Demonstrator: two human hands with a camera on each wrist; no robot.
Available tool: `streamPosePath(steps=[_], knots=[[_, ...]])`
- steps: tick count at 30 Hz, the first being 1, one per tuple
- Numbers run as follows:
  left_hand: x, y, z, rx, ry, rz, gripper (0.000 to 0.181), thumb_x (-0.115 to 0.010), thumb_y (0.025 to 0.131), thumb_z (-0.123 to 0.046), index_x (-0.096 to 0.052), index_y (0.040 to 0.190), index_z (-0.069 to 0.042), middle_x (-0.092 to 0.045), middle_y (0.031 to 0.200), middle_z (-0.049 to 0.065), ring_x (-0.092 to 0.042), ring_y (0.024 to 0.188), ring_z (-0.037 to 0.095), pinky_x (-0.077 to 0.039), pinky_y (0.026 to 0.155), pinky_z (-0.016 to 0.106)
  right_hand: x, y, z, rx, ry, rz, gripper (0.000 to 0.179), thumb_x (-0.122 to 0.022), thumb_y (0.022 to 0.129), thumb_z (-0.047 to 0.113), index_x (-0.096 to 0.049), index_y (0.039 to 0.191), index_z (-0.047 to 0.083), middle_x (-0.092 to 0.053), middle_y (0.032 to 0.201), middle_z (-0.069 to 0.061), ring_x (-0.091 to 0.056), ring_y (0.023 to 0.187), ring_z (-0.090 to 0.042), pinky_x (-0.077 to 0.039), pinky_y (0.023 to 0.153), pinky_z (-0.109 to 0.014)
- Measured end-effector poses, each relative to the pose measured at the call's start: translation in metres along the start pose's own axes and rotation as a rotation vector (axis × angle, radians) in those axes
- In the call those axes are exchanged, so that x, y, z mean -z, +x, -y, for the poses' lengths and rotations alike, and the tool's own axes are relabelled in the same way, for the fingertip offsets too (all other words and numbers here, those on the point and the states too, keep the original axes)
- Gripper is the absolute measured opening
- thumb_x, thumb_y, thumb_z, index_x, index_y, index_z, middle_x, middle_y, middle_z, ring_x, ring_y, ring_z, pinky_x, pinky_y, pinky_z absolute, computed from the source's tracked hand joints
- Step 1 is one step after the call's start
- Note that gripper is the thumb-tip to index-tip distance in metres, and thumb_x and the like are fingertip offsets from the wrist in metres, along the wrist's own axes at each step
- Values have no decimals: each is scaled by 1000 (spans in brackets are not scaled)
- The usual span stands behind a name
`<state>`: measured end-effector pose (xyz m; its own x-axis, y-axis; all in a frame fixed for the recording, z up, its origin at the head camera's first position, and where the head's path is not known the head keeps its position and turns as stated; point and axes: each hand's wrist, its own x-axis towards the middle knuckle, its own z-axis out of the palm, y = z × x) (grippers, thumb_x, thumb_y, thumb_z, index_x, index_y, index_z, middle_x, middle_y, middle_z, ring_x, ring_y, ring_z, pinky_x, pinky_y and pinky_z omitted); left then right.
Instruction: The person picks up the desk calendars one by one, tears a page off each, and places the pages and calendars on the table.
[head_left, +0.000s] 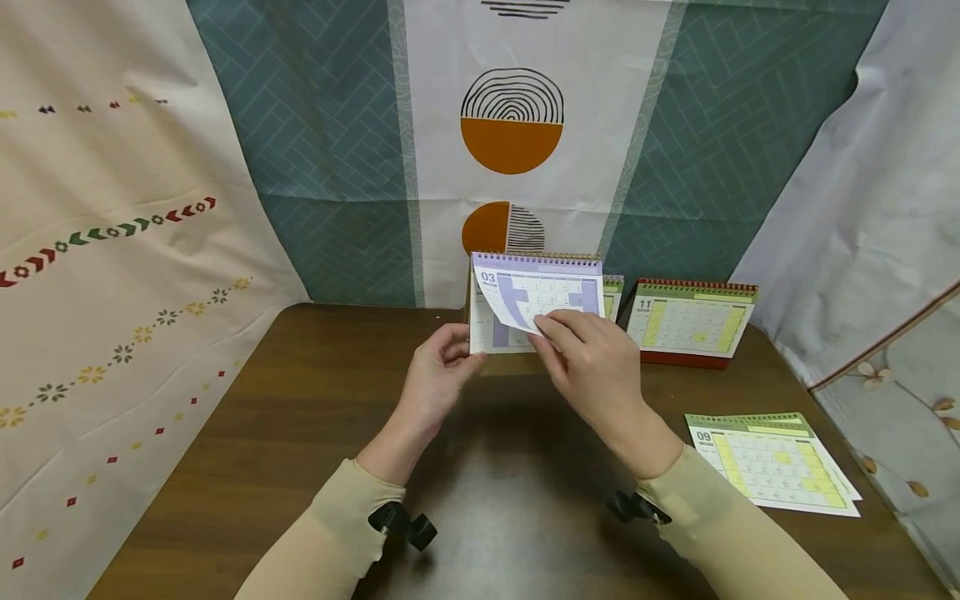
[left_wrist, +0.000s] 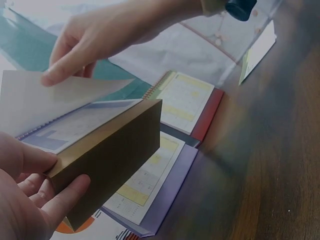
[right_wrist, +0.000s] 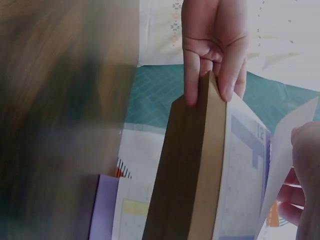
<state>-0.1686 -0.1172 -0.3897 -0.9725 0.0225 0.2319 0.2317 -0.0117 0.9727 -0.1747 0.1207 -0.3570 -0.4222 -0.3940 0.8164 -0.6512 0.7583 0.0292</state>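
A desk calendar with a brown cardboard stand (left_wrist: 110, 160) and a coil along its top is held up over the table. My left hand (head_left: 438, 375) grips the stand at its left end, thumb on the front and fingers at the back. My right hand (head_left: 596, 358) pinches the lower right part of the purple page marked 03 (head_left: 551, 292). That page is lifted and curls away at its lower left. Beneath it shows another purple calendar page (left_wrist: 90, 122), lying against the stand.
Behind the held calendar stands one with a purple base (left_wrist: 172, 185), partly hidden. To its right is a red-based calendar showing 11 (head_left: 690, 321). Green-topped calendar sheets marked 09 (head_left: 780, 467) lie at the right of the brown table (head_left: 300, 433). Patterned cloths hang around it.
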Motion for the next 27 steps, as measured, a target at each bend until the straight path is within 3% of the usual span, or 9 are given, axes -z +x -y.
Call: streamPosePath(steps=[9, 14, 27], knots=[[1, 0, -2, -3, 14, 0, 34, -75, 100, 9, -68, 133, 2, -79, 110, 22, -75, 95, 25, -59, 80, 26, -2, 14, 6, 19, 61, -11, 27, -84, 99, 21, -83, 124, 9, -81, 108, -8, -79, 92, -30, -64, 66, -45], [1, 0, -1, 5, 15, -4, 34, -75, 100, 9, -69, 132, 2, -80, 109, 22, -75, 93, 23, -59, 79, 26, -3, 16, 6, 13, 78, -16, 23, -80, 104, 21, -83, 123, 9, -81, 108, -7, -80, 92, -28, -63, 66, -44], [2, 1, 1, -5, 37, -14, 32, -76, 99, 9, -69, 130, 2, -80, 110, 22, -74, 91, 20, -58, 78, 25, -2, 23, 11, 9, 109, -65, 21, -86, 99, 18, -85, 118, 9, -82, 105, -7, -80, 91, -28, -62, 63, -43]])
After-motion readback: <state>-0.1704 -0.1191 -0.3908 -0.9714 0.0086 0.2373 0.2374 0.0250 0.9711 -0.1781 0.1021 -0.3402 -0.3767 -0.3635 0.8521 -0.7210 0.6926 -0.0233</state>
